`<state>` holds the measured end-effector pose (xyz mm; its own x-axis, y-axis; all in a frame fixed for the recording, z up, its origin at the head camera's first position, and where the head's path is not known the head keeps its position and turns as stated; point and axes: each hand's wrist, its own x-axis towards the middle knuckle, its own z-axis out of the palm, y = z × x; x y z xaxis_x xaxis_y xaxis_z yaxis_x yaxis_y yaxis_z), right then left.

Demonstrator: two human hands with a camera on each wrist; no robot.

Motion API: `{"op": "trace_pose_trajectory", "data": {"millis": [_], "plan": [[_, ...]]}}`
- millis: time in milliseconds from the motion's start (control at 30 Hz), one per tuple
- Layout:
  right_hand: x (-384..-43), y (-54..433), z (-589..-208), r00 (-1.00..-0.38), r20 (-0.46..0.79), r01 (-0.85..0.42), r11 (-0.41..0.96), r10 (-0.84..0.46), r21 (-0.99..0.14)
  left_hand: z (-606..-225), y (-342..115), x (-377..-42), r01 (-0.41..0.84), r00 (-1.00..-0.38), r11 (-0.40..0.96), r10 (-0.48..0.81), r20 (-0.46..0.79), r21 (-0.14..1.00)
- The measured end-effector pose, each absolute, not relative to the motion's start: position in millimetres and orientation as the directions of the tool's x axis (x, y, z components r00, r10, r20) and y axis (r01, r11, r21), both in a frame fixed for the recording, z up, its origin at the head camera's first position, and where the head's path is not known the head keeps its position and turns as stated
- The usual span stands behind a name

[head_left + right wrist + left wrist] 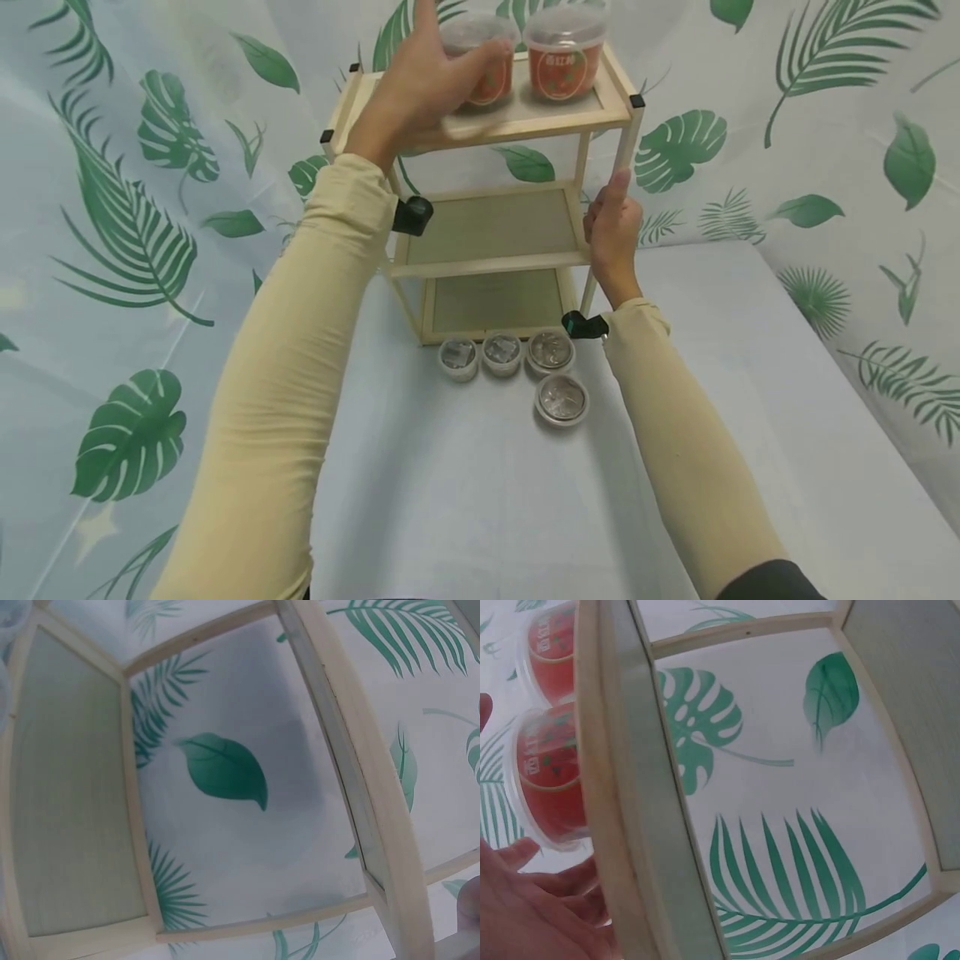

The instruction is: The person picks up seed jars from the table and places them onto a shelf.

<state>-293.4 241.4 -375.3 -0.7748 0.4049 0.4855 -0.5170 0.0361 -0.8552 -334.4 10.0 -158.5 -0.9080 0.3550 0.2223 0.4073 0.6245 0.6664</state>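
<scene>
A wooden three-tier rack [491,265] stands on the white surface. On its top tier sit two clear-lidded tubs with red wraps, a left tub [491,83] and a right tub [564,71]. My left hand [429,79] is at the left tub, thumb across its front in the head view. Seen from the left wrist, that hand's fingers [574,881] are spread beside the nearer tub [551,776]; contact is unclear. My right hand [615,229] grips the rack's front right post. In the right wrist view only a fingertip [469,907] shows at the edge.
Several small round tubs [501,353] with clear lids stand before the rack's bottom tier, one [562,400] nearer to me. The middle tier [491,225] is a framed greenish panel. Leaf-printed cloth [682,150] hangs behind and at the sides.
</scene>
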Motion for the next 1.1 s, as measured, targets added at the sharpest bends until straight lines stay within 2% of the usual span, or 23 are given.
{"op": "trace_pose_trajectory", "data": {"millis": [300, 567, 867, 1100], "plan": [[-294.5, 245.4, -374.4, -0.772, 0.499, -0.538, 0.013, 0.394, -0.843, -149.2, 5.4, -320.3, 0.464, -0.882, 0.539, 0.351, 0.313, 0.703], [-294.8, 248.7, -374.3, -0.778, 0.48, -0.534, -0.025, 0.405, -0.845, -153.4, 5.1, -305.1, 0.589, -0.808, 0.48, 0.38, 0.451, 0.651], [-293.5, 250.2, -372.1, -0.763, 0.506, -0.545, 0.019, 0.403, -0.838, -157.7, 4.4, -288.8, 0.709, -0.705, 0.422, 0.43, 0.564, 0.565], [-292.0, 250.8, -370.2, -0.761, 0.513, -0.543, 0.044, 0.397, -0.839, -166.3, 3.8, -270.4, 0.699, -0.715, 0.427, 0.431, 0.55, 0.574]]}}
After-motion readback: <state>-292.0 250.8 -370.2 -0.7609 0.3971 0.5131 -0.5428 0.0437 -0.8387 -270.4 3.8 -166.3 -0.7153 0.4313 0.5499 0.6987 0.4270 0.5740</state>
